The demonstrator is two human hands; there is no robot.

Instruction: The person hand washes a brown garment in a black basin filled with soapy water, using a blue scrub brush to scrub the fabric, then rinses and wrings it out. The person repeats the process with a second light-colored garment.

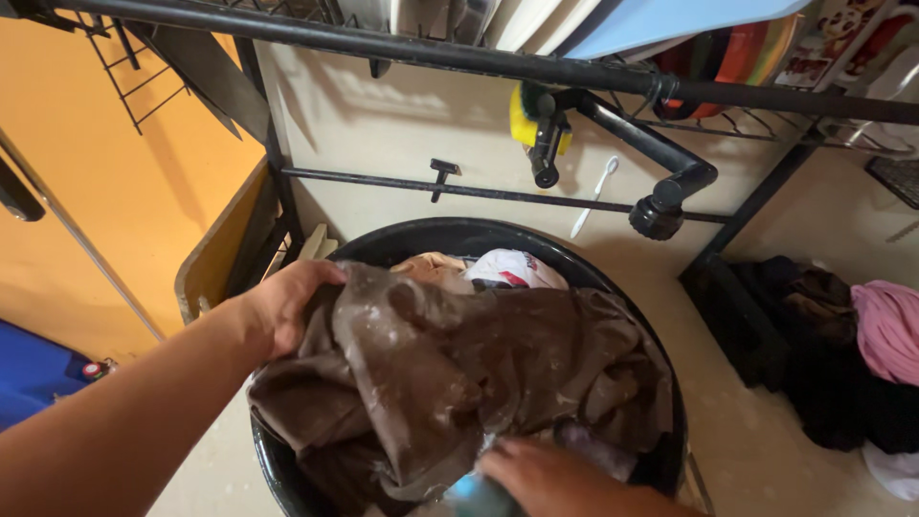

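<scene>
Shelving of black metal (536, 62) ran across the top of the view, carrying plates and a pale blue board (661, 21), with an orange wall panel (144, 182) off to the left. Below it stood a round black tub (584, 263), the largest thing near the hands, set on a pale speckled floor (747, 431). Inside the tub, a large wet brown garment (479, 373), flecked with suds, lay bunched over the near half, and beyond it a beige cloth (431, 266) and a white cloth with a red mark (512, 268) showed against the far wall. The left hand (287, 306) gripped the upper left edge of the brown garment, fingers curled closed over the fabric at the tub's left rim. The right hand (546, 479) lay at the bottom of the view against the lower fold of the same garment, beside something blue (479, 498); whether it grasped the cloth or the blue thing could not be told. To the right, on the floor, a heap of dark clothes (814, 354) lay with a pink cloth (885, 330) on top. Behind the tub, a white toothbrush (595, 196) hung by the wall near a yellow sponge (522, 120).
</scene>
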